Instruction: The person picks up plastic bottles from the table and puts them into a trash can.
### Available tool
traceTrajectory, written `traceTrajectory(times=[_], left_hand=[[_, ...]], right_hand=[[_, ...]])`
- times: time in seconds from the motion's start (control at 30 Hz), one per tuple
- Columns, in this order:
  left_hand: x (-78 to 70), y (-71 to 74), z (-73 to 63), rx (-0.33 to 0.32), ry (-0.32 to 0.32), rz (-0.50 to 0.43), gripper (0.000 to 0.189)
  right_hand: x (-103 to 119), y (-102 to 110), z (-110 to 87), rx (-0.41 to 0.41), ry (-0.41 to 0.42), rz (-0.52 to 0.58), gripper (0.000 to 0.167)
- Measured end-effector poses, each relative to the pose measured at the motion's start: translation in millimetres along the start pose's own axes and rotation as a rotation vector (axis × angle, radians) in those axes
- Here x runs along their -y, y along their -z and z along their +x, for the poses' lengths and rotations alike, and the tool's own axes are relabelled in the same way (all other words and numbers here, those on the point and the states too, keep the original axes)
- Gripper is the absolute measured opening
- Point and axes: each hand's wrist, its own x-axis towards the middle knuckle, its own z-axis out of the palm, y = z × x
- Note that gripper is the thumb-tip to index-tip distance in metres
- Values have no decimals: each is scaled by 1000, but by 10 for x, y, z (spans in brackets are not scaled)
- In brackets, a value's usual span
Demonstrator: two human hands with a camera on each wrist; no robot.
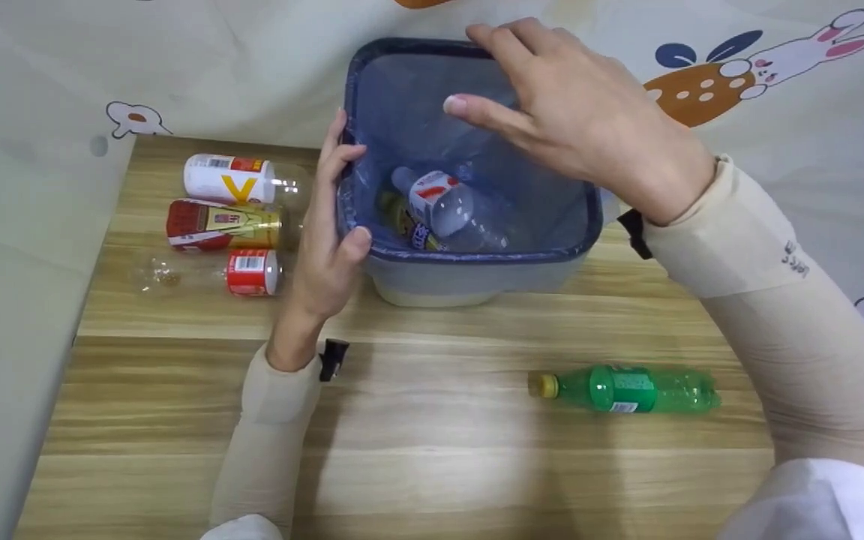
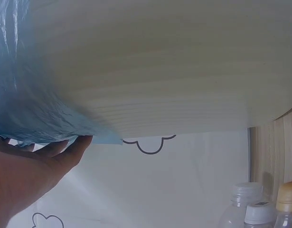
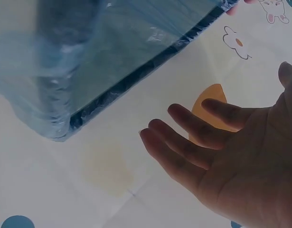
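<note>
A light-coloured bin with a blue plastic liner folded over its rim stands at the back of the table. Inside lie a clear bottle with a white and red label and other bottles, partly hidden beneath it. My left hand rests along the bin's left side, fingertips and thumb at the rim. In the left wrist view its fairly straight fingers touch the liner. Above the bin's right side hovers my right hand, holding nothing. The right wrist view shows its fingers spread apart from the bin.
Left of the bin lie three bottles: one white-labelled, one red and gold, one red-labelled. A green bottle with a yellow cap lies on the wooden table at front right. Behind hangs a patterned cloth.
</note>
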Motion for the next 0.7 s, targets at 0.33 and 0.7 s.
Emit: traceTrajectory(times=[0.33, 0.7], left_hand=[[1, 0, -2, -1, 16, 18, 87], [3, -5, -1, -6, 5, 1, 87]], right_hand=[[-86, 0, -122, -15, -7, 39, 77], [-265, -34, -341, -38, -64, 142, 69]])
